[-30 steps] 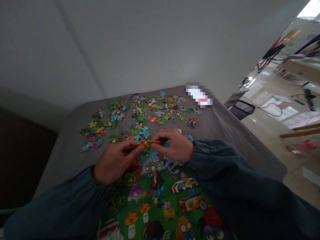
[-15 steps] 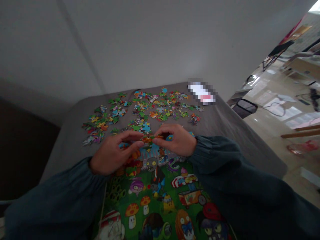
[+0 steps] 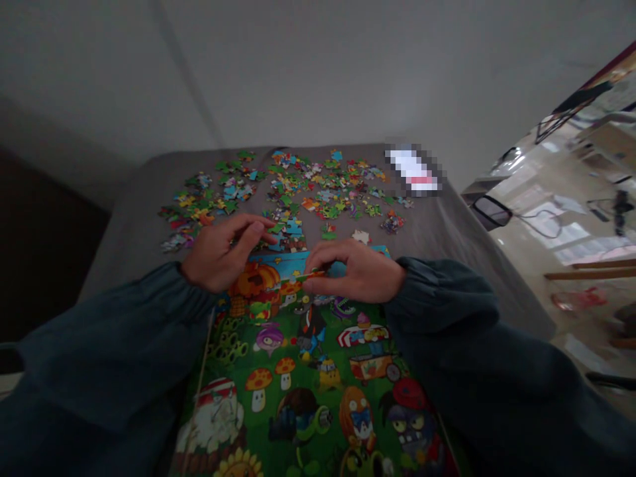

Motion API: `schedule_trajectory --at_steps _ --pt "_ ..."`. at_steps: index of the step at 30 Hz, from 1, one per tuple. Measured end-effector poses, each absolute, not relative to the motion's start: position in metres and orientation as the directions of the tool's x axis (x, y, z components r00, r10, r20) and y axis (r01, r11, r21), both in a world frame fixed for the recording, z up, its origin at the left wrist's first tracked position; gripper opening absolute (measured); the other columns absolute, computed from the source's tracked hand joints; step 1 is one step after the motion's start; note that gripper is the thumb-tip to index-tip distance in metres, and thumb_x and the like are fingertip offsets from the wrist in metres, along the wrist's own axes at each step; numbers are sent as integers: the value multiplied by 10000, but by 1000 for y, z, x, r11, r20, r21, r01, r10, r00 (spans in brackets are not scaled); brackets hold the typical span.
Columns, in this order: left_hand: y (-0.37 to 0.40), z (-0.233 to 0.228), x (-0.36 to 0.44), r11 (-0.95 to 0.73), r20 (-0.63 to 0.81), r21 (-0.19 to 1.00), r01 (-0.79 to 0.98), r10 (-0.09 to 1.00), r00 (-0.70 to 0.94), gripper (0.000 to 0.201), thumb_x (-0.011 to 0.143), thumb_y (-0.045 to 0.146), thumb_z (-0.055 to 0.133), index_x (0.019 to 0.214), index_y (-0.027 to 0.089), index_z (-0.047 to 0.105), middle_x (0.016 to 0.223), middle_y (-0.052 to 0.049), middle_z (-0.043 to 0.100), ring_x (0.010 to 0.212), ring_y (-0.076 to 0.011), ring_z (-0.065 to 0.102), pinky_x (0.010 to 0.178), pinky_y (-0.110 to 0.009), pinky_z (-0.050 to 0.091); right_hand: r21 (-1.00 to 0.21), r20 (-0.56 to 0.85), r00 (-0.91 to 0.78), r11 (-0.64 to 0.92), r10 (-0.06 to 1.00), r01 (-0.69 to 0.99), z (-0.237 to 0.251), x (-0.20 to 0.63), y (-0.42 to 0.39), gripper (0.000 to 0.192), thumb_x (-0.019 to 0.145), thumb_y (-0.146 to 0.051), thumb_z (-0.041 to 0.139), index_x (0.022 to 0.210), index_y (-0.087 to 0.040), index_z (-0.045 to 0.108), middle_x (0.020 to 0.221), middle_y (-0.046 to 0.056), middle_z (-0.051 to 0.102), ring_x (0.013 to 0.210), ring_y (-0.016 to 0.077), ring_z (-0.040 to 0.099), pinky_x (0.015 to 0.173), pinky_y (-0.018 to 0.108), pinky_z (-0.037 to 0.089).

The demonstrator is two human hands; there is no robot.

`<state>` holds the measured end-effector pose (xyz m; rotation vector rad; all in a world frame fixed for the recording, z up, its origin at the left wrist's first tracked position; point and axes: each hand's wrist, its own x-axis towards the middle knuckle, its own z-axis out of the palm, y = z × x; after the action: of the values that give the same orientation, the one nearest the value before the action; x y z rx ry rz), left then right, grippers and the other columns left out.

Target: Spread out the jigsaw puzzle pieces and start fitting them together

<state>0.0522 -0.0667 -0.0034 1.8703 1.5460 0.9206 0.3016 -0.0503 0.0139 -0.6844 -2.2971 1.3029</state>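
While right hand (image 3: 354,270) pinches small puzzle piece (image 3: 314,273) between thumb and fingers, piece sits just above upper part of cartoon picture (image 3: 328,401). Left hand (image 3: 218,255) open, fingers loosely curved over near edge of loose pieces (image 3: 293,226); contact with them hard to tell from this angle. Loose pieces spread in patches over grey cloth of desk (image 3: 477,278), beyond picture. Pale piece (image 3: 361,236) lies just beyond right hand; pixelated screen (image 3: 412,171) near far right corner.

Head-worn view, forward and down at hands (image 3: 216,257) (image 3: 355,270)
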Motion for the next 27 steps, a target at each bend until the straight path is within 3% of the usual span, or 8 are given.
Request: schedule_trajectory --at_steps 3,6,11,16,18,21,23,27 --pt "-66 -6 52 -228 200 773 592 973 113 395 993 474 467 1133 188 702 936 -52 800 848 -190 734 807 -284 550 -856 114 -834 480 540 194 15 295 -66 81 868 -254 778 827 -194 742 918 17 710 911 154 644 913 339 479" --pt "-66 -5 52 -243 201 747 619 970 138 376 983 454 479 1132 188 698 928 -63 805 851 -200 746 805 -290 558 -835 26 -865 487 501 257 15 287 -84 94 856 -276 808 851 -200 754 1024 32 705 1027 182 616 996 385 426" --pt "-67 -3 53 -227 166 700 677 974 154 382 971 445 486 1170 188 688 942 -56 811 866 -206 751 799 -292 556 -798 -138 -840 444 524 408 13 277 -107 127 875 -322 782 887 -202 743 1106 39 682 1081 224 543 1005 441 352" --pt "-66 -5 53 -249 180 687 683 968 173 384 969 435 493 1175 173 684 955 -61 813 889 -211 759 809 -297 562 -736 -166 -818 483 551 475 12 274 -117 154 869 -340 777 874 -191 741 1151 63 649 1097 250 497 991 450 347" --pt "-66 -6 53 -261 190 683 682 965 179 375 970 428 498 1174 173 681 956 -62 813 900 -216 762 807 -301 571 -703 -155 -819 521 552 484 12 276 -116 213 873 -388 771 944 -188 748 1185 79 637 1116 266 496 993 457 360" --pt "-66 -6 52 -271 191 677 684 962 193 375 973 427 499 1186 174 674 963 -67 812 913 -225 763 823 -322 585 -637 -64 -829 617 556 463 13 282 -110 417 892 -443 738 1195 -160 696 1230 121 628 1124 281 507 988 467 397" --pt "-67 -6 52 -279 194 678 680 960 201 375 974 426 497 1190 174 672 973 -70 811 910 -226 762 840 -334 588 -576 22 -877 723 479 380 13 287 -104 461 940 -391 678 1321 -137 623 1259 138 630 1122 274 524 983 467 420" --pt "-67 -5 53 -285 192 671 685 959 210 364 968 418 491 1170 184 683 977 -67 812 884 -221 761 835 -336 586 -467 99 -987 882 125 64 12 291 -97 313 1007 -230 542 1287 -146 652 1200 114 660 1061 224 570 939 394 471"
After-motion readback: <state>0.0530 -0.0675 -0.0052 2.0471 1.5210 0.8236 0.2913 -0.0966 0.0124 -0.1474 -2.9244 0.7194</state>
